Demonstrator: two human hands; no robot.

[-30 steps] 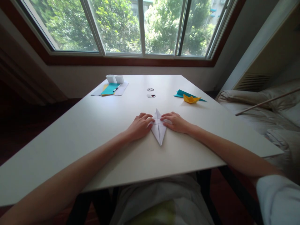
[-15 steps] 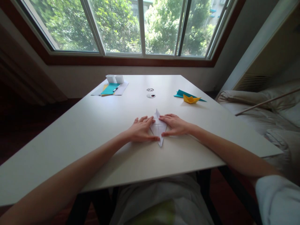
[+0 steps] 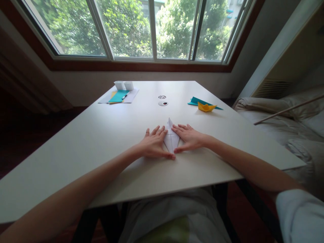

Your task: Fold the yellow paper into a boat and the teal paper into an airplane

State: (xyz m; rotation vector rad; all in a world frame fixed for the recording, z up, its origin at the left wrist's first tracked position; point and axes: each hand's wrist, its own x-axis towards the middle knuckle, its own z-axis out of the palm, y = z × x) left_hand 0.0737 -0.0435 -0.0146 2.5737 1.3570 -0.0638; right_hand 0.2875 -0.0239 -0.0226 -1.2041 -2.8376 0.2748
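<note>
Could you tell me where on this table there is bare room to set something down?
The widest bare stretch of the table lies left of the left hand, below the paper stack. Another lies right of the right hand, below the yellow boat. The middle is crowded: both hands press flat on the white folded paper.

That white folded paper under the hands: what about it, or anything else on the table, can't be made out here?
Head view only:
- White folded paper: both sides covered by the left hand and right hand; near tip hidden by the thumbs.
- Two small round things: too small to identify.
- Teal paper: partly behind the yellow paper boat.
- Table: near corners cut off.
</note>
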